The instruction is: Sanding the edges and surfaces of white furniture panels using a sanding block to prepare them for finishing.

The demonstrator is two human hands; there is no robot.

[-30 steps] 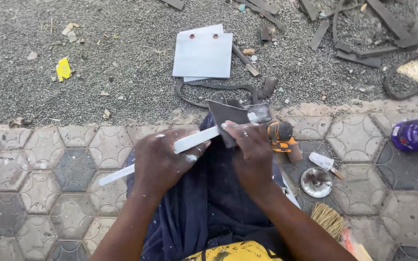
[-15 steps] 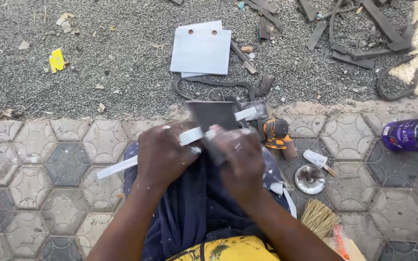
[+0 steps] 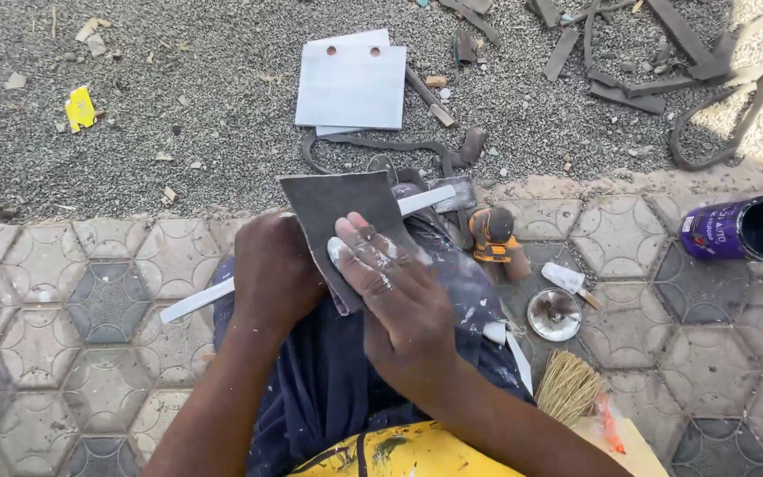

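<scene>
While the left hand point(image 3: 275, 269) clamps the long white strip point(image 3: 198, 300) across the lap at frame centre, its grip closed round the strip to steady it, the right hand point(image 3: 399, 296) presses a dark sheet of sandpaper point(image 3: 333, 208) flat over the strip, fingers extended, thumb side pinching the sheet. Strip ends poke out left and upper right of the hands. Small orange-and-black tool point(image 3: 494, 237), round tin lid point(image 3: 554, 314) and purple can point(image 3: 739, 228) lie within reach at right. Since half a second ago, the sandpaper stands higher and more exposed, right fingers laid straighter over it.
</scene>
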